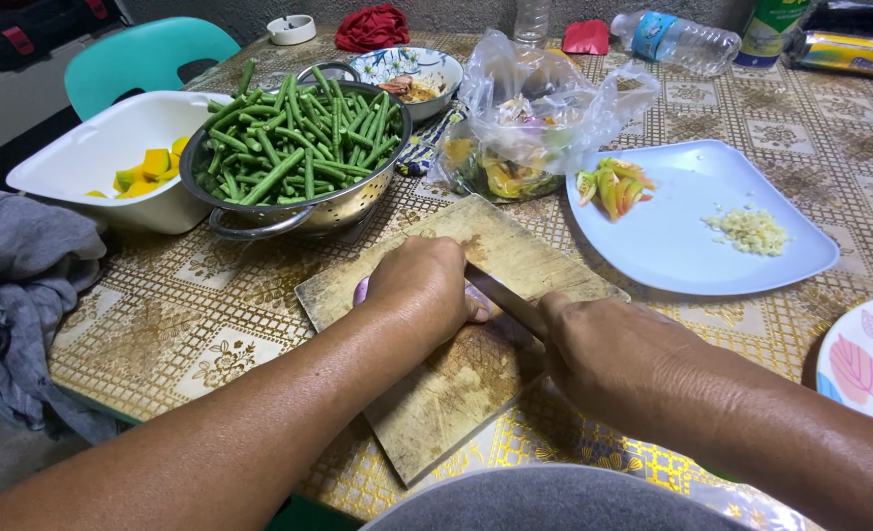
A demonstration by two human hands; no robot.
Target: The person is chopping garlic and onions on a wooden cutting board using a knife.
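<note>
Both hands closed — left (pixel 422 290) on purple onion (pixel 362 290), right (pixel 604 349) gripping knife (pixel 505 303).

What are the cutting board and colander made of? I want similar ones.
Cutting board: looks like bare wood, with a matte, scarred and stained surface. Colander: seems polished steel, given its mirror shine, punched holes and looped wire-like handle.

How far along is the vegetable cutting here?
Done: cut green beans fill the colander, squash pieces lie in the white tub, minced garlic on the blue plate. In hand: left hand steadies a purple onion, right hand holds the knife. Left: bagged vegetables.
</note>
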